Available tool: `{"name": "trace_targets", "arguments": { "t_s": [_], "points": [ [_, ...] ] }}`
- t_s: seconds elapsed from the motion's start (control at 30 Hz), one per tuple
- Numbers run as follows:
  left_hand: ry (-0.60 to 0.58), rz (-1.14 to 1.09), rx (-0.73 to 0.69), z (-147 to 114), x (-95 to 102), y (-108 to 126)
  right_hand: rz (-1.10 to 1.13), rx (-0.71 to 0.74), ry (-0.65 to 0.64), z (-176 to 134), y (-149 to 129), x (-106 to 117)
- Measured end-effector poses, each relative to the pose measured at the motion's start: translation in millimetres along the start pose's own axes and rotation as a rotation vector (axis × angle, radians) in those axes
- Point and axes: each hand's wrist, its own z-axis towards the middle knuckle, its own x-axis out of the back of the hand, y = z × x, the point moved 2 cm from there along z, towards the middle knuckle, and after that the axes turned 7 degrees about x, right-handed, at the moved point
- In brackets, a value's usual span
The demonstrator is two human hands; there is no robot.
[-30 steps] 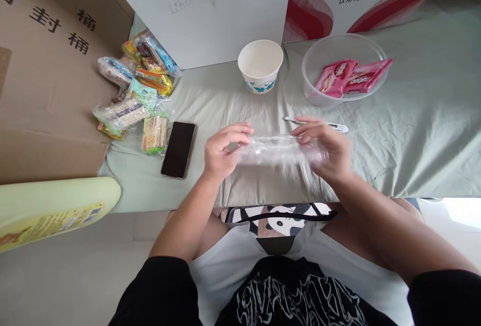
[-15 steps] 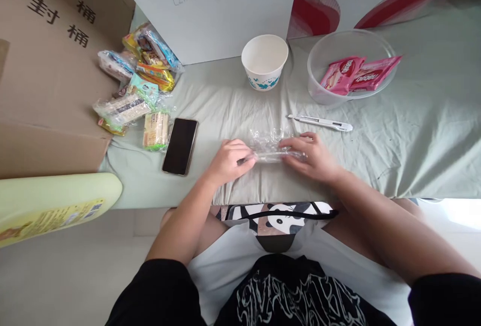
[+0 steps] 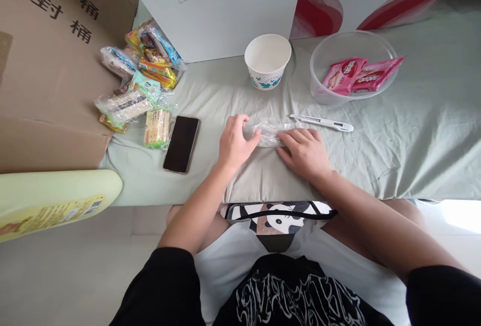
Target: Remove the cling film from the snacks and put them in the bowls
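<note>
While the right hand (image 3: 303, 153) lies palm-down on clear wrapper (image 3: 267, 133), can't tell if pinching | left hand (image 3: 236, 141) spread beside | cutter (image 3: 327, 122) near

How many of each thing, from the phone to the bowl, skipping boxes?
Black rectangular phone: 1
Crumpled clear plastic film: 1
White round paper cup: 1
Slim white utility knife: 1
Round clear plastic bowl: 1
Flat shiny pink packets: 2
Total: 7
</note>
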Motion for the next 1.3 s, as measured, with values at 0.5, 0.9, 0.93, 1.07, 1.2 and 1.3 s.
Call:
{"name": "trace_targets", "arguments": {
  "t_s": [0.5, 0.9, 0.93, 1.07, 1.2, 1.3],
  "points": [
    [-0.612, -0.764, 0.204, -19, -10.2, 13, 0.99, -0.413, -0.077, -5, -3, -1],
    [-0.462, -0.815, 0.14, 29, 36.4, 40, 1.317, -0.394, 0.099, 5, 15, 16],
    [-0.431, -0.785, 0.104, 47, 41.1, 48, 1.306, -0.431, 0.111, 5, 19, 17],
    [-0.06, -0.15, -0.209, 134, 51.2, 85, 1.265, -0.474, 0.13, 7, 29, 21],
    [-0.032, 0.215, -0.316, 196, 21.7, 116, 1.179, -0.42, 0.105, 8, 33, 29],
    [-0.145, 0.533, -0.204, 209, -18.0, 130, 1.107, -0.389, 0.087, 8, 36, 35]
  ]
}}
